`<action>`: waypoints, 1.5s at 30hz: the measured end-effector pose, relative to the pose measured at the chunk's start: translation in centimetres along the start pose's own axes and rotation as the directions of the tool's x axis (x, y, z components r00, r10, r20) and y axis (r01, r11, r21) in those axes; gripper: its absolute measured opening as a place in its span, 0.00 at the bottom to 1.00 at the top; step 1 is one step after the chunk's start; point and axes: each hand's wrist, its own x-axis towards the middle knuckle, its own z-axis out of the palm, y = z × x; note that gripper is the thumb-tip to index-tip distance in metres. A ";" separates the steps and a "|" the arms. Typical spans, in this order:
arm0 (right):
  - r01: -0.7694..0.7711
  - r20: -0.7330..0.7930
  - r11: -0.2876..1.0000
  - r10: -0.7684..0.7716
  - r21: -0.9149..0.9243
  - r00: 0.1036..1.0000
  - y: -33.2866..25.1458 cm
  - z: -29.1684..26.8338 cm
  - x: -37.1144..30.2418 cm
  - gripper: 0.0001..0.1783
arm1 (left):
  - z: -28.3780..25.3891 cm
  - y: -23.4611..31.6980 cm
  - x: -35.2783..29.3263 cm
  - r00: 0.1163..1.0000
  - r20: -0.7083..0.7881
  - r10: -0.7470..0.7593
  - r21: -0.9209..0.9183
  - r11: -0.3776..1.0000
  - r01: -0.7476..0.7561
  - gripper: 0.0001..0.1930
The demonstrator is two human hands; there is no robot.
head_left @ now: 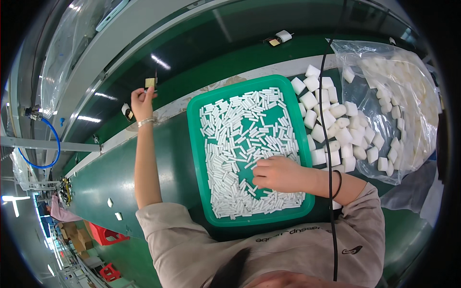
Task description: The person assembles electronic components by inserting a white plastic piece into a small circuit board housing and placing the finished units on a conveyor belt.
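My left hand (142,102) is stretched out over the far dark green belt. Its fingers are closed on a small part with a yellow square block (151,83), held near the fingertips. My right hand (274,174) reaches into a green plastic tray (194,139), its fingers curled down among many short white tubes (230,192). Whatever lies between those fingertips is hidden beneath the hand. The tubes lie scattered and heaped, with the tray's green bottom showing through in places.
Right of the tray lies a pile of white block-shaped housings (331,117), spilling from a clear plastic bag (408,105). A black cable (329,201) hangs across the view. White-and-yellow pieces sit on the belt (284,36); two white pieces (118,216) lie on the left bench.
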 end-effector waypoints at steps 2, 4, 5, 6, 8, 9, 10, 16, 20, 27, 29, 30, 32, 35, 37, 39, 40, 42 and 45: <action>-0.005 -0.065 0.999 0.008 0.038 0.998 0.4 0.1 -0.4 0.10 | 3.3 3.8 -4.1 0.982 0.121 -0.147 -0.244 0.954 0.173 0.12; -0.097 -0.159 0.976 0.129 0.192 0.979 0.1 -0.7 -0.5 0.09 | 6.3 8.5 -9.3 0.919 0.313 -0.239 -0.324 0.883 0.340 0.09; -0.079 -0.159 0.977 0.112 0.200 0.981 0.0 -1.0 -0.3 0.09 | 6.3 9.5 -11.7 0.895 0.403 -0.192 -0.368 0.861 0.350 0.10; -0.144 -0.217 0.922 0.232 0.359 0.948 0.3 -1.3 -0.3 0.09 | 7.0 10.7 -14.2 0.869 0.425 -0.255 -0.313 0.859 0.405 0.12; -0.357 -0.062 0.594 0.568 0.721 0.821 0.2 -2.8 -0.2 0.11 | 7.5 13.1 -18.3 0.817 0.512 -0.266 -0.355 0.801 0.483 0.15; -0.356 -0.060 0.593 0.566 0.722 0.822 0.6 -2.5 -0.2 0.11 | 7.9 13.9 -19.5 0.800 0.561 -0.213 -0.327 0.831 0.450 0.16; -0.245 -0.175 0.526 0.626 0.814 0.760 1.0 -2.1 -0.2 0.12 | 8.2 13.9 -20.8 0.839 0.518 -0.166 -0.311 0.877 0.365 0.16; -0.037 -0.232 0.326 0.744 0.945 0.627 0.8 -2.6 0.0 0.16 | 7.5 14.2 -22.0 0.887 0.435 0.158 0.119 0.966 -0.230 0.17; -0.030 -0.245 0.323 0.773 0.946 0.585 1.3 -2.5 -0.1 0.16 | 7.7 14.1 -21.8 0.901 0.394 0.183 0.197 0.940 -0.277 0.18; -0.088 -0.203 0.307 0.791 0.948 0.577 1.3 -2.3 -0.4 0.12 | 7.7 13.4 -21.8 0.854 0.496 -0.155 -0.448 0.798 0.404 0.18; -0.113 -0.174 0.309 0.760 0.944 0.626 0.8 -2.5 -0.2 0.10 | 7.2 12.1 -21.6 0.817 0.561 -0.131 -0.458 0.773 0.438 0.17; -0.175 -0.103 0.283 0.748 0.943 0.656 0.6 -2.6 -0.2 0.09 | 7.3 12.2 -21.7 0.801 0.578 -0.156 -0.578 0.615 0.537 0.17; -0.237 -0.028 0.256 0.733 0.937 0.679 0.5 -2.5 -0.1 0.08 | 7.3 12.5 -21.9 0.776 0.602 -0.186 -0.659 0.433 0.615 0.16; -0.213 -0.065 0.280 0.734 0.936 0.676 0.6 -2.3 0.0 0.09 | 7.2 12.9 -21.8 0.762 0.628 -0.155 -0.707 0.296 0.643 0.18; -0.191 -0.105 0.341 0.686 0.920 0.720 0.6 -2.2 0.1 0.11 | 7.3 13.1 -21.8 0.768 0.622 -0.154 -0.709 0.305 0.636 0.19; -0.198 -0.085 0.328 0.680 0.924 0.728 0.5 -2.3 0.2 0.11 | 7.3 13.0 -21.8 0.773 0.615 -0.154 -0.711 0.314 0.629 0.20; -0.205 -0.068 0.317 0.674 0.926 0.735 0.4 -2.3 0.2 0.12 | 7.3 13.0 -21.9 0.775 0.613 -0.151 -0.707 0.334 0.624 0.21; -0.208 -0.059 0.313 0.668 0.927 0.741 0.4 -2.4 0.1 0.12 | 7.3 12.9 -21.9 0.777 0.611 -0.149 -0.701 0.354 0.619 0.21; -0.210 -0.055 0.315 0.661 0.925 0.748 0.4 -2.3 0.1 0.12 | 7.2 12.8 -21.9 0.781 0.609 -0.142 -0.689 0.393 0.609 0.21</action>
